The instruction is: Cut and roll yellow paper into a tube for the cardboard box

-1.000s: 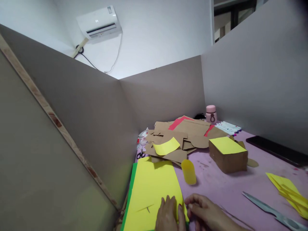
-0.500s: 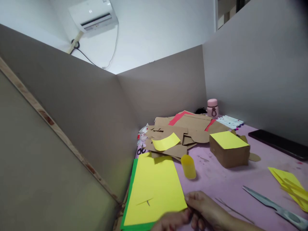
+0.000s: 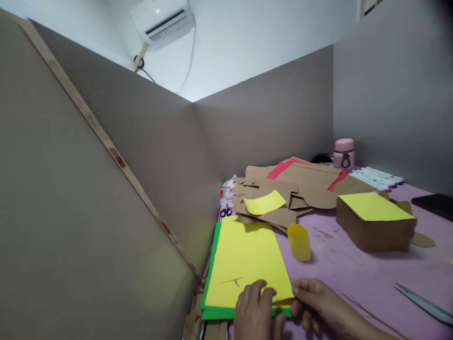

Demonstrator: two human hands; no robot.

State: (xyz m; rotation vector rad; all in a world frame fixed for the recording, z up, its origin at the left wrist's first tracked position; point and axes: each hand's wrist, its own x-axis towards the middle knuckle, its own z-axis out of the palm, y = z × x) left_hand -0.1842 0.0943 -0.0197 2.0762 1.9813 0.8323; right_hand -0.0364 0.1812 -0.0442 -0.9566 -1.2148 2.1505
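A yellow paper sheet (image 3: 247, 259) lies on a green sheet (image 3: 212, 264) at the near left of the pink table (image 3: 354, 274). My left hand (image 3: 255, 311) rests on the yellow sheet's near edge, fingers on the paper. My right hand (image 3: 318, 304) pinches the sheet's near right corner, lifting it slightly off the green one. A small rolled yellow paper tube (image 3: 299, 242) stands just beyond the sheet's right side.
A pile of brown card pieces (image 3: 283, 193) with red strips and a yellow scrap sits farther back. A brown box with a yellow top (image 3: 375, 222) stands right. Pink bottle (image 3: 344, 153), markers (image 3: 377, 177), dark phone (image 3: 435, 204), scissor blade (image 3: 424, 304), small scissors (image 3: 225, 211). Grey partitions surround the table.
The view has swung to the left. My left hand has come back up onto the yellow sheet's near edge; my right hand still holds the corner.
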